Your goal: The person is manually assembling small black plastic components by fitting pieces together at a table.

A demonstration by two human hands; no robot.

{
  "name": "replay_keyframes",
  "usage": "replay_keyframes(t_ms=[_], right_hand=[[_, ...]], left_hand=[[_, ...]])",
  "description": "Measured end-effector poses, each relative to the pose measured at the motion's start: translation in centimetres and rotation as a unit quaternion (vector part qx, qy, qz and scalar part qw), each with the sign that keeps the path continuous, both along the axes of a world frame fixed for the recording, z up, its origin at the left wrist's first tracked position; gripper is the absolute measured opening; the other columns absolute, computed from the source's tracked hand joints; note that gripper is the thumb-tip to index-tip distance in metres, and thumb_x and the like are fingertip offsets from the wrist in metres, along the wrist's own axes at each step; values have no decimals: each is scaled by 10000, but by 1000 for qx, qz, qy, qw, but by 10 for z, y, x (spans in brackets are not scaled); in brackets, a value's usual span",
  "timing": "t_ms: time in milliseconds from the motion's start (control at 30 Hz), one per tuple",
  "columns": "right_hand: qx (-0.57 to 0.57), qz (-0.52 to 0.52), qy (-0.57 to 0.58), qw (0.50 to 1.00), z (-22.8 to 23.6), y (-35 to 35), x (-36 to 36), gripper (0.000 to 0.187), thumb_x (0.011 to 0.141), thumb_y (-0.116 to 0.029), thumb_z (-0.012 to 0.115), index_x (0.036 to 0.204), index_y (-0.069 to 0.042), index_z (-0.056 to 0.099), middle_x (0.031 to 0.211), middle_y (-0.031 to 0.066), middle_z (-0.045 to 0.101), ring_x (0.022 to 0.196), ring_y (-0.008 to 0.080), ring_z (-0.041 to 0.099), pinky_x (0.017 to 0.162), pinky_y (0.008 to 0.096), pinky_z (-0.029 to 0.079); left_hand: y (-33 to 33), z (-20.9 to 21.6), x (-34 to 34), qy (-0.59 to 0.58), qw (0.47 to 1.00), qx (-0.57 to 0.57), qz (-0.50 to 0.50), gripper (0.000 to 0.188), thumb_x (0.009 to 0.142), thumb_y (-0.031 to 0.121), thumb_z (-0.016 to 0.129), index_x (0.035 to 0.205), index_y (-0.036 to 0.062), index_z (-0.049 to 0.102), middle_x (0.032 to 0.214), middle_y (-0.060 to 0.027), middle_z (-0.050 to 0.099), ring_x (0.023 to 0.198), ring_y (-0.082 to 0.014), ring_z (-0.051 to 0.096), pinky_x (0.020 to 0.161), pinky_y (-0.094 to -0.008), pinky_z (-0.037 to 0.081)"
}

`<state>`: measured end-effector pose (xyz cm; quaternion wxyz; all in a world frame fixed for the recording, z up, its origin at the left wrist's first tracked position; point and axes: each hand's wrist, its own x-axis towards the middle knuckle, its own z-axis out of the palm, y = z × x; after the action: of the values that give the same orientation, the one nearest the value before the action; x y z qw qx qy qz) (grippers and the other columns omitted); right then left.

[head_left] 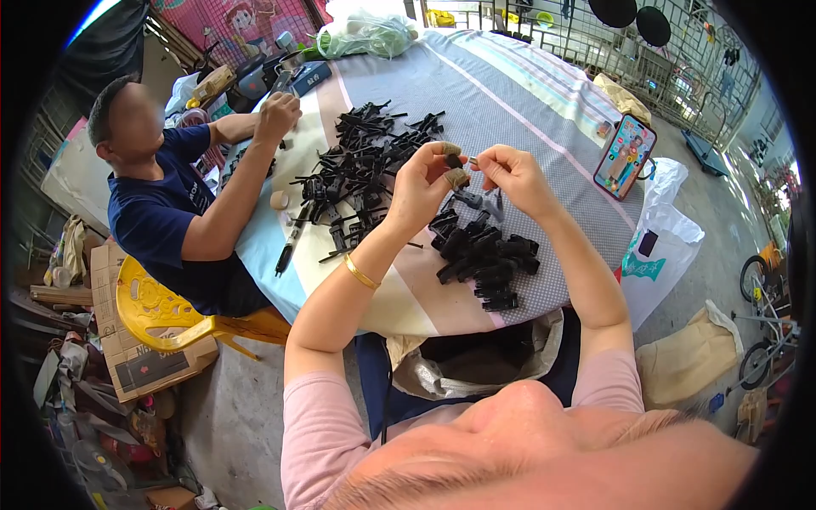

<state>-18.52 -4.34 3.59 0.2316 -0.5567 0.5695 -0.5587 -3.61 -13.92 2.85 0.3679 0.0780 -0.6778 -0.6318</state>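
My left hand (416, 191), with tan tape wrapped round its thumb and a finger, pinches a small black plastic part (454, 161). Close beside it, my right hand (517, 176) has its thumb and fingertips pressed together around a small shiny piece (472, 160), which points at the black part. Whether the two pieces touch, I cannot tell. Below my hands sits a pile of chunky black plastic parts (484, 259). Left of my left hand spreads a larger heap of black parts with thin strips sticking out (361, 161).
A co-worker in a dark blue shirt (166, 212) sits at the table's left, hands raised near a blue box (311, 77). A phone (625, 158) stands at the right edge of the cloth-covered table (510, 110). An open sack (544, 340) lies at my lap.
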Motion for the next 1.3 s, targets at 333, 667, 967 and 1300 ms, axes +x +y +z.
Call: replay_keyframes(t_ms=[333, 667, 967, 1300], right_hand=[[-50, 23, 12, 998, 3, 1, 9, 171, 848, -141, 582, 877, 13, 652, 620, 0, 576, 547, 46, 502, 487, 181, 403], [0, 36, -64, 997, 7, 8, 17, 159, 835, -128, 589, 853, 16, 656, 624, 4, 575, 544, 41, 493, 476, 188, 386], [-106, -17, 72, 992, 3, 3, 9, 294, 711, -178, 724, 910, 10, 615, 640, 20, 579, 580, 45, 500, 527, 204, 419], [-60, 74, -87, 992, 17, 10, -18, 161, 791, -101, 641, 911, 4, 617, 688, -38, 548, 589, 10, 448, 497, 152, 350]], left_hand=[[7, 0, 0, -42, 991, -102, 78, 252, 798, -32, 589, 1029, -20, 490, 963, -82, 608, 860, -119, 582, 762, -242, 491], [18, -1, 3, -18, 950, -241, 197, 236, 759, -54, 619, 981, -21, 548, 903, -69, 620, 764, -96, 584, 699, -222, 483], [17, 7, 7, -87, 908, -345, 223, 571, 696, 81, 696, 1191, 68, 411, 867, -127, 618, 692, -209, 602, 623, -314, 489], [-3, 35, 25, -67, 975, -10, -214, 765, 635, 69, 761, 1267, 43, 332, 1163, -138, 528, 1060, -224, 525, 927, -354, 419]])
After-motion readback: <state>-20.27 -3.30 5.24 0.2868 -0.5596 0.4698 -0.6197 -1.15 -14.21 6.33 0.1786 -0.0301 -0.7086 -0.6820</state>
